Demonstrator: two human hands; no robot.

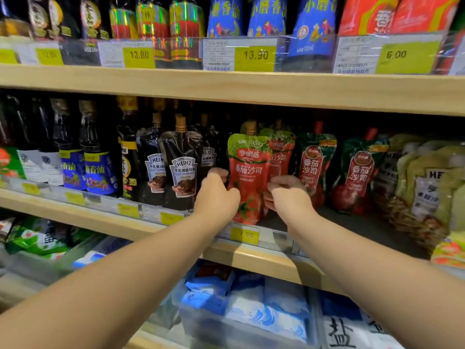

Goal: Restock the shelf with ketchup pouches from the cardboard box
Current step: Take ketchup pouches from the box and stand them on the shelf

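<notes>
On shelf (pixel 327 217), perhaps four ketchup pouches (pixel 247 172), two hands (pixel 216 197).

One head-worn wide-angle camera faces the middle shelf (pixel 226 89) straight on and close, looking slightly down along both outstretched forearms.

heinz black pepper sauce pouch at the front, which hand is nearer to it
Left. The left hand is right beside the Heinz pouch, at its lower right edge, gripping the red ketchup pouch. The right hand is on the ketchup pouch's far side, farther away.
</notes>
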